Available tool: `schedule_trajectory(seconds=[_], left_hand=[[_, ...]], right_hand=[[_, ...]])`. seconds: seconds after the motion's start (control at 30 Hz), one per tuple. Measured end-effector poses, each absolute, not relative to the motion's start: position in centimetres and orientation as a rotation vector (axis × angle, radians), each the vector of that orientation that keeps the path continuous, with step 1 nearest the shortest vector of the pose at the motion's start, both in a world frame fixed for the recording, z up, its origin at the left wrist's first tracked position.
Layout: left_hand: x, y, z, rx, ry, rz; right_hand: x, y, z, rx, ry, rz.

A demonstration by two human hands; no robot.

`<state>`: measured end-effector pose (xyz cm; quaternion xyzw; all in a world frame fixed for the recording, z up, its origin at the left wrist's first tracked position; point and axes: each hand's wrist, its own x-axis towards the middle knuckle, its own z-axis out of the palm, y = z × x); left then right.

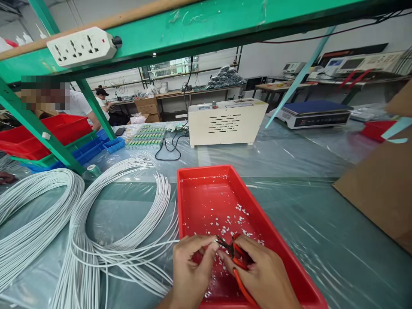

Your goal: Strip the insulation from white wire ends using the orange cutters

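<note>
Over the near end of a red tray (pixel 206 189), the left hand (pixel 189 268) pinches the end of a single white wire (pixel 141 243) between thumb and fingertips, the wire running off to the left toward the bundles. The right hand (pixel 264 274) is closed around the orange handles of a pair of pliers (pixel 236 253), whose dark tip points left and meets the wire end right beside the left thumb; whether the tip is biting the wire or only touching it is hard to tell at this size. Small white scraps (pixel 240 221) lie scattered on the tray floor, thickest near the hands. The tray sits on a desk (pixel 305 206) covered with clear plastic sheeting. To the left of the tray lie two big looped bundles of white wires (pixel 83 223), the nearer one touching the tray's left wall. Behind the tray stands a cream box machine (pixel 227 122) with a black cable (pixel 170 148) looping from its left side, and to its right a flat scale (pixel 312 113) with a blue top. Brown cardboard (pixel 383 184) leans in at the right edge. At far left, red bins (pixel 48 135) are stacked on green and blue ones behind a green frame post, and a white power strip (pixel 82 46) is fixed to the green beam overhead. Another person (pixel 80 105) in a white shirt sits behind the bins.
</note>
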<state>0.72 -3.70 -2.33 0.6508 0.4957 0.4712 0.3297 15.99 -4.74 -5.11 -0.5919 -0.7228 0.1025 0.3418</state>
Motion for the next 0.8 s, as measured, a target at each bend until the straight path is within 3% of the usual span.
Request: schedule_trajectory(seconds=[0.8], left_hand=[[0.77, -3.68, -2.47, 1.735, 1.276, 1.253]], right_hand=[[15.62, -4.5, -5.15, -1.553, -1.851, 0.22]])
